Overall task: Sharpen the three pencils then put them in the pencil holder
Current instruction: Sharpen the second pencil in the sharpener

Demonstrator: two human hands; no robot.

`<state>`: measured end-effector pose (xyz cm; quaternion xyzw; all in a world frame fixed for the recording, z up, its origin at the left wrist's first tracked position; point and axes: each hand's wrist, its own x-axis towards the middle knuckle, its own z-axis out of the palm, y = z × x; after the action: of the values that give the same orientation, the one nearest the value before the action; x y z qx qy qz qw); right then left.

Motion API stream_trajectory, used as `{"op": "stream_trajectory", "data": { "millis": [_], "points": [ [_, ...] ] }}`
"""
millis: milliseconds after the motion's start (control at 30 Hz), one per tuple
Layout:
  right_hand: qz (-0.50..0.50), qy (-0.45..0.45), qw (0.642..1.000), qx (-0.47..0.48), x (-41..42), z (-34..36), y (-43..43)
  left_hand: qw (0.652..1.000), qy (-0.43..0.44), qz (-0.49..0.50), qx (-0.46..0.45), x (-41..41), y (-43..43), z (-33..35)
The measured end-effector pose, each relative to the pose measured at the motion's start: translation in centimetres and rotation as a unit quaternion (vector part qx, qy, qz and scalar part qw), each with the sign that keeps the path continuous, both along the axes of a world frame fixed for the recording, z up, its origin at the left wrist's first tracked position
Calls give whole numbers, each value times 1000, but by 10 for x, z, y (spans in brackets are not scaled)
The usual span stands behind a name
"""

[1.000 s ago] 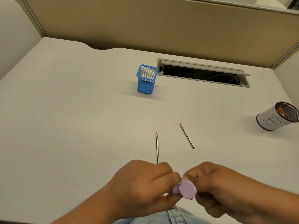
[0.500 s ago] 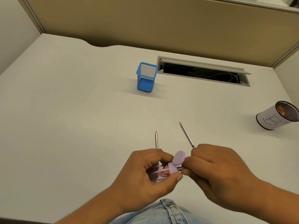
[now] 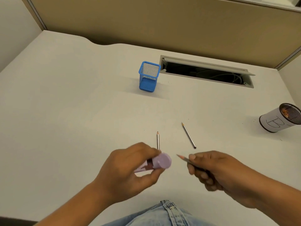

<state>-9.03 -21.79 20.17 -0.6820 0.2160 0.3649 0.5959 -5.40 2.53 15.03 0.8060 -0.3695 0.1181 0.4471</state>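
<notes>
Beige partition panels back the pale desk (image 3: 65, 103) I'm watching, where a blue mesh pencil holder (image 3: 148, 76) stands empty near the cable slot (image 3: 206, 71) and a white cup of shavings (image 3: 280, 118) sits far right. My left hand (image 3: 128, 170) is clenched around a lilac sharpener (image 3: 160, 161), while my right hand (image 3: 216, 170) grips one pencil (image 3: 183, 158) in its fingers, tip aimed at the sharpener but apart from it. Two more pencils lie on the desk just beyond the hands, one (image 3: 157, 140) partly behind the left hand and the other (image 3: 189, 135) angled to its right.

White desk (image 3: 65, 111) holding a blue mesh holder (image 3: 148, 76), two loose pencils (image 3: 157, 140) (image 3: 189, 135), and a white cup (image 3: 279, 118) at right.
</notes>
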Motion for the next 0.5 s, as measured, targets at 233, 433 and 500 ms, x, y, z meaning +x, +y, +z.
{"op": "stream_trajectory", "data": {
  "millis": [233,433,500],
  "points": [
    [-109,-86,987,-86,20,-45,-5,962,211,117,-128,-6,-12,-2],
    [-124,-128,964,-197,43,-94,-7,946,256,134,-150,-9,-19,-2],
    [-100,-141,950,-260,51,-107,-10,945,260,128,-150,-10,-20,-1]
  ]
}}
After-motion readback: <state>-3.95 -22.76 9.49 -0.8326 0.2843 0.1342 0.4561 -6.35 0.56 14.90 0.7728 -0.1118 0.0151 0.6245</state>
